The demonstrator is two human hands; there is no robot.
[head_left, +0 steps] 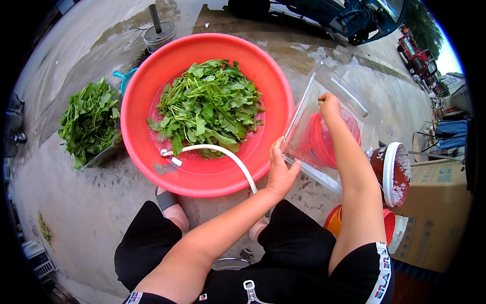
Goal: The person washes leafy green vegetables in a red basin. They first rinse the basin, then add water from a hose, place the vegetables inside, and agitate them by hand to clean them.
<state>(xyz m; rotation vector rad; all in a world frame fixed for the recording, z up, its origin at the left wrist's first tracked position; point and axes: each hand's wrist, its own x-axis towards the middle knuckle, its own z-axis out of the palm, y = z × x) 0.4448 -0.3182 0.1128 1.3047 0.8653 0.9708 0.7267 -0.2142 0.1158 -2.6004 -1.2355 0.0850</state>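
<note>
My left hand (281, 172) is at the near corner of a clear plastic bin (334, 181), fingers against its rim and thumb apart. Over the bin, my right hand (331, 107) has its fingers closed, and a small brownish-green bit shows at the fingertips, too small to name. The bin tilts beside a large red basin (276, 66); a red container (324, 139) shows through its clear wall. A heap of leafy greens (207, 106) lies in the basin. A white hose (223, 149) curves over the basin's near rim, its metal end by the greens.
Another container of leafy greens (91, 121) stands left of the basin, near a turquoise handle (125, 78). Behind is a bucket (160, 35) with a dark pole. A dark red bucket (396, 175) and a cardboard box (433, 218) are at the right. A blue vehicle (349, 17) stands far back.
</note>
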